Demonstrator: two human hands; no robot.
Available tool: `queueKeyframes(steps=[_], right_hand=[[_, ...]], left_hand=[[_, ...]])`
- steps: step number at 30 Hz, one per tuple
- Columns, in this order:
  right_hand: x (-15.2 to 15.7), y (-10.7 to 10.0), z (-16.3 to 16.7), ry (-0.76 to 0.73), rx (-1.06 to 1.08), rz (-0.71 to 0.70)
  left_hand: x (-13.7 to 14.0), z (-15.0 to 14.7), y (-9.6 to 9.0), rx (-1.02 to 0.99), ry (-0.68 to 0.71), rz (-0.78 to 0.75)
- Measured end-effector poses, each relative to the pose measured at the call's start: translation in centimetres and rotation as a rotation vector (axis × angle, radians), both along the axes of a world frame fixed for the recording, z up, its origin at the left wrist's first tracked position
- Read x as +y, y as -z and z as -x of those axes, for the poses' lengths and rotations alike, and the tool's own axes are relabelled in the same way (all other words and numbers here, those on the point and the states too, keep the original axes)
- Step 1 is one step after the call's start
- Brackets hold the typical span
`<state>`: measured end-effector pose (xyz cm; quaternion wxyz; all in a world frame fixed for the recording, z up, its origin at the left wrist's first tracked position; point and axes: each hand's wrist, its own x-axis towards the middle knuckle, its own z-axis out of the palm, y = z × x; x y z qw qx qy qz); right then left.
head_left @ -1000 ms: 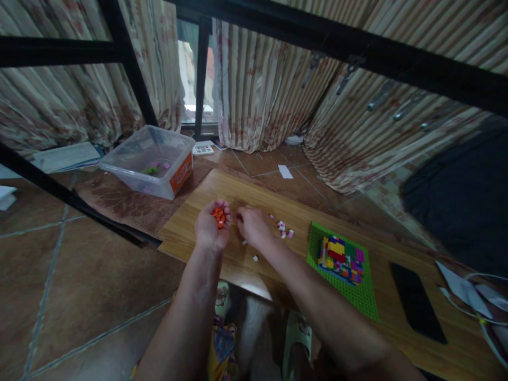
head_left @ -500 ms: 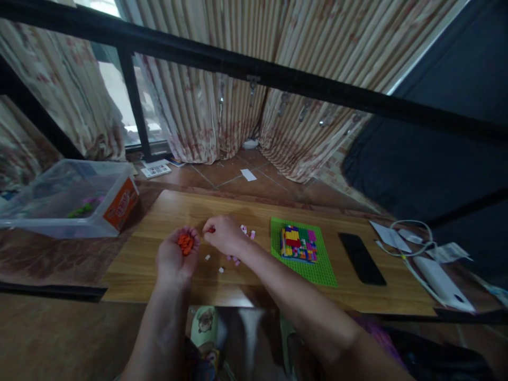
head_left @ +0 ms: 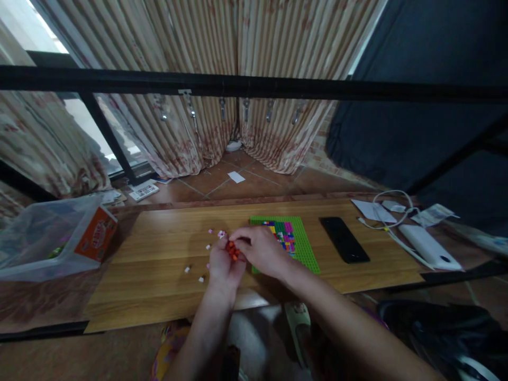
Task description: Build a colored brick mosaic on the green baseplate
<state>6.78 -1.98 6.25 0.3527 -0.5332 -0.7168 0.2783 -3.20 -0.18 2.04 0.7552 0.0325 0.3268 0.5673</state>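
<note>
Cupped palm up, my left hand (head_left: 222, 263) holds a small heap of orange-red toy bricks (head_left: 233, 251). My right hand (head_left: 265, 248) reaches over from the right, thumb and fingertips pinched together at the heap; what sits between them is hidden. Under and behind the right hand lies a green baseplate (head_left: 307, 246), carrying a low build of multicoloured bricks (head_left: 286, 235) that the hand partly covers. Several small white and pink bricks lie loose around my left hand, among them a white brick (head_left: 187, 270) and another white brick (head_left: 201, 279).
A black phone (head_left: 344, 239) lies right of the baseplate on the wooden table (head_left: 151, 264). Beyond it are a white cable (head_left: 391, 225), a white power bank (head_left: 431, 246) and papers. A clear plastic bin (head_left: 47, 238) with an orange label stands at the left. A dark bar crosses above.
My left hand has moved right, closer to the baseplate, still cupping the bricks. My right hand has gone from holding a red piece beside it to the heap itself. The view has turned.
</note>
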Motion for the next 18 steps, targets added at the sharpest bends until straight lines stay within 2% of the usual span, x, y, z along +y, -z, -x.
queueKeyframes(steps=[4, 6, 9, 11, 15, 18], right_hand=[[-0.6, 1.4, -4.8, 0.096, 0.332, -0.008], [-1.0, 2.1, -6.8, 0.120, 0.399, 0.031], [-1.5, 2.6, -8.9, 0.139, 0.327, 0.033], [-1.8, 2.5, -9.7, 0.095, 0.243, -0.005], [-2.1, 2.2, -10.4, -0.017, 0.147, -0.050], [-2.0, 2.4, -10.4, -0.009, 0.069, -0.076]], left_hand=[[-0.9, -2.8, -0.6, -0.097, 0.046, -0.018], [-1.4, -3.8, -0.9, -0.109, 0.093, -0.015], [-1.9, -4.9, -1.1, -0.105, 0.165, -0.013], [-2.1, -5.4, -1.1, -0.094, 0.193, -0.027], [-2.1, -6.1, -1.0, -0.074, 0.209, -0.047], [-1.9, -6.6, -0.8, -0.099, 0.220, -0.039]])
